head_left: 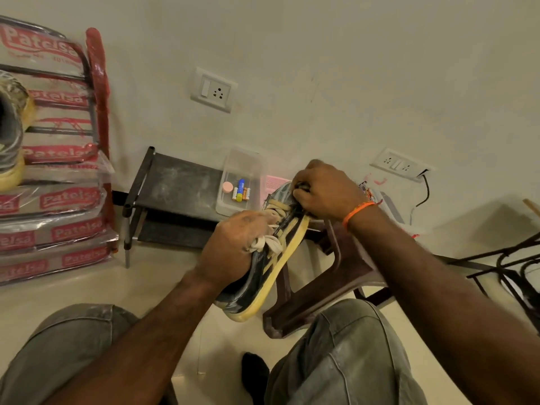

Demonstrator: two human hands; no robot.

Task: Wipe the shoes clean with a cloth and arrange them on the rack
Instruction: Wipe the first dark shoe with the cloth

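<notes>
Black-and-cream shoe (264, 270) is being held in the air between both hands, above the knees and in front of a brown stool (321, 276). Its long axis is running from lower left, nearest the person, up and away to the right, with the sole edge turned rightward. Left hand (233, 244) is gripping the shoe at mid-length, fingers curled over the laces. Right hand (324, 194) is clenching at the far end of the shoe; something dark is showing between the fingers, possibly the cloth, but the view is too poor to tell. The right hand is therefore lying farther along the axis, the left one nearer the body.

Low black rack (175, 185) is standing beyond the shoe against the wall, up and left of the hands, so the left hand is closer to it. A clear box (242, 168) with small items is sitting on its top shelf. A second shoe (13, 135) is resting at far left on a plastic-wrapped stack. The floor is pale tile; wall sockets are showing above.

Judgement: wiping is not yet finished; racking is remaining.
</notes>
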